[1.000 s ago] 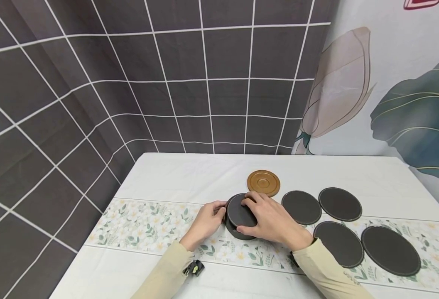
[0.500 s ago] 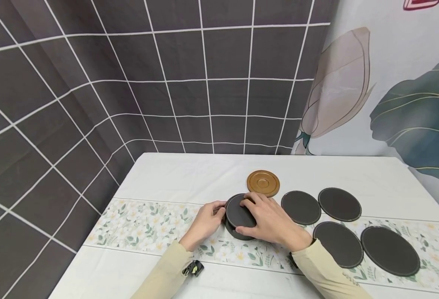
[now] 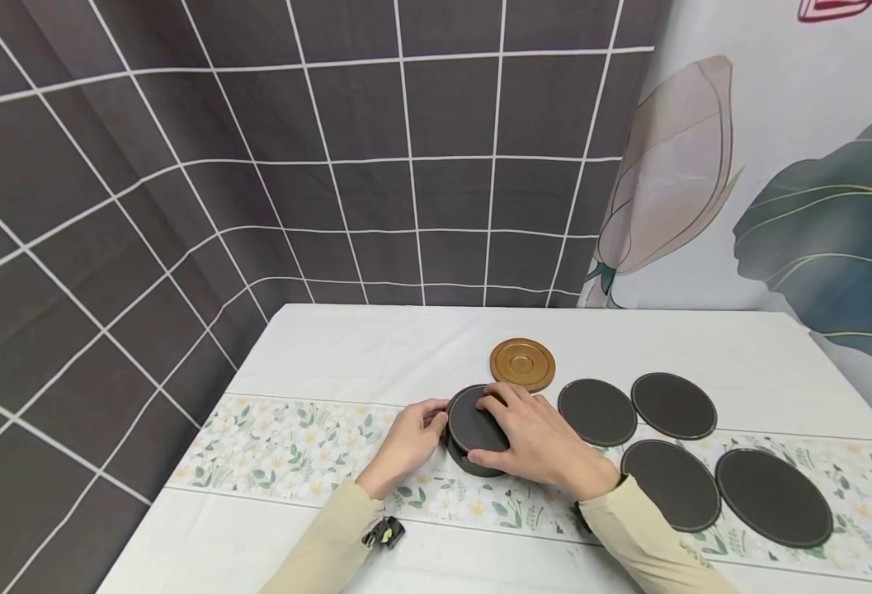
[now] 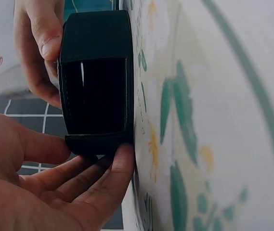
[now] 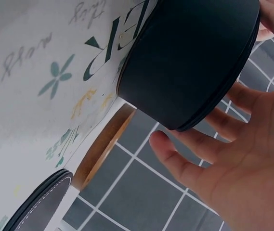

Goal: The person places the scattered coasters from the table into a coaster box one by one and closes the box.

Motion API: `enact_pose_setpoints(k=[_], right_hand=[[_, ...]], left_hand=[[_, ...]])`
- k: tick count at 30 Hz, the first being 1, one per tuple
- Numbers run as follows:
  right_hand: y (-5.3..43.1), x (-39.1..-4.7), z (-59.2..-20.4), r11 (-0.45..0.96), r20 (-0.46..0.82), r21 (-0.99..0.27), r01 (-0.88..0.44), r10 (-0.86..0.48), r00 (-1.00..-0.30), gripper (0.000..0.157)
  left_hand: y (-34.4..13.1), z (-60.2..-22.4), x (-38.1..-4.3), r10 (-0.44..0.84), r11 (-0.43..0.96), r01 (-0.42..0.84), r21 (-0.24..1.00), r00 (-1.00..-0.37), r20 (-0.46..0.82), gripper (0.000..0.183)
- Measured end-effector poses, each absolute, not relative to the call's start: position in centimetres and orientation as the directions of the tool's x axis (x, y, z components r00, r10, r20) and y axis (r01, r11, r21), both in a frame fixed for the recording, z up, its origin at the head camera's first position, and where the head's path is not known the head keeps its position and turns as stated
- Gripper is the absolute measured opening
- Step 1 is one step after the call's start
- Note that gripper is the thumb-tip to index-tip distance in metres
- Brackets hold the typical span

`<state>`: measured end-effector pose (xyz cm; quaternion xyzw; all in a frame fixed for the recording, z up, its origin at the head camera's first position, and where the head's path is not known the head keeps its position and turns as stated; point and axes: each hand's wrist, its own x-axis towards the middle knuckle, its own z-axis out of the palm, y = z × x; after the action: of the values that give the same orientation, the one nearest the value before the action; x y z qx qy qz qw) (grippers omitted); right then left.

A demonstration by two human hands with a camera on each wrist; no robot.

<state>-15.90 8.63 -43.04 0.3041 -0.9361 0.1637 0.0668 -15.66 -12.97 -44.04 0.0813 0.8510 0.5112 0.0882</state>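
Holder (image 3: 468,465) 7 o'clock of brown coaster (image 3: 522,364): left hand (image 3: 410,441) pinches its 9-o'clock side, right hand (image 3: 535,429), fingers bent, grips top disc (image 3: 473,421) from 3 o'clock; level pressure probably best.

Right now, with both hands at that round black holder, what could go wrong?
The right fingers lie over the black disc on top; uneven pressure might tilt it.

When drawn back, the right sleeve might nudge the black coaster it partly hides in the head view.
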Motion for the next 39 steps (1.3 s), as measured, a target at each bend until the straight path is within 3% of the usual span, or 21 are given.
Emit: enact_pose_setpoints(k=[39], right_hand=[[8.75,-15.7,-42.88,0.778,0.185,-0.272,-0.566,-0.535,-0.825,0.066]], left_hand=[[-12.89,-44.26,-15.77,0.233,0.418,0.033,0.908,-0.97,-0.072,0.033]])
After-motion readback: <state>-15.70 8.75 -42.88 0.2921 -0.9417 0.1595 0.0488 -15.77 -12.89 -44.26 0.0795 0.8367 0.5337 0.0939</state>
